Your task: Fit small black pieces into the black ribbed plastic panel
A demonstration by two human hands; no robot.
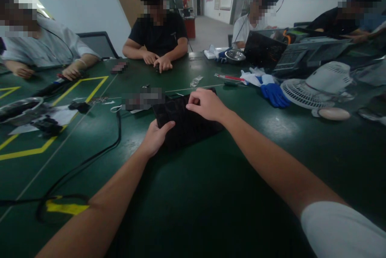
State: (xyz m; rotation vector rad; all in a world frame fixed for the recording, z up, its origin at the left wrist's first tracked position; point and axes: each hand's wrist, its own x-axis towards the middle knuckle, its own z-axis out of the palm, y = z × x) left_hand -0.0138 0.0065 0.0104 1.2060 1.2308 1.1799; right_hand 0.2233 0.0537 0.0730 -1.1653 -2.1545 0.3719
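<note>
A flat black panel [188, 123] with a dark, blocky surface is tilted above the green table in front of me. My left hand [157, 135] grips its left edge, thumb on the upper face. Over the panel's far right part, my right hand [206, 104] is closed with thumb and curled fingers drawn together. Whatever may be between those fingertips is too small or hidden to make out. Just beyond the panel's left corner lies a blurred dark object [143, 99] with a pale edge.
A black cable [117, 129] runs across the table [193, 209] at left. Blue-and-white gloves [273, 91], a white fan [316, 85] and a metal bowl [235, 55] lie at right. Several people sit around, one opposite me [159, 33]. Small black parts [48, 125] lie at left.
</note>
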